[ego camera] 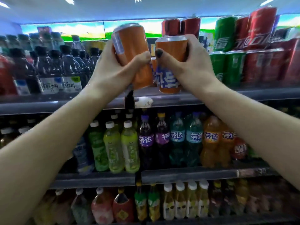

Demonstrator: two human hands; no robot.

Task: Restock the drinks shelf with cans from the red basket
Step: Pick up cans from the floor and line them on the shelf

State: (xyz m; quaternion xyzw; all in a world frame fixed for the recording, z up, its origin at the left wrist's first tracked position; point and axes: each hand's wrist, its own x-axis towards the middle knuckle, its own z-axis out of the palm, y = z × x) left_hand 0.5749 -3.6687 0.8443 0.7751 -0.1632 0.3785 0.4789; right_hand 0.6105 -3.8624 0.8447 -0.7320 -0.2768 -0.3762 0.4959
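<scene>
Orange cans: left hand grips one tilted top-left; right hand grips another upright.

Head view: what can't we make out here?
- Red basket: outside the frame.
- Left can: label turned away and under the left hand; blur hides whether its base touches the top shelf.
- Right can: logo partly covered by the right hand.
- Gap behind both cans: blocked by the hands, free depth unknown.
- Red cans, far right: print smeared by motion blur.
</scene>
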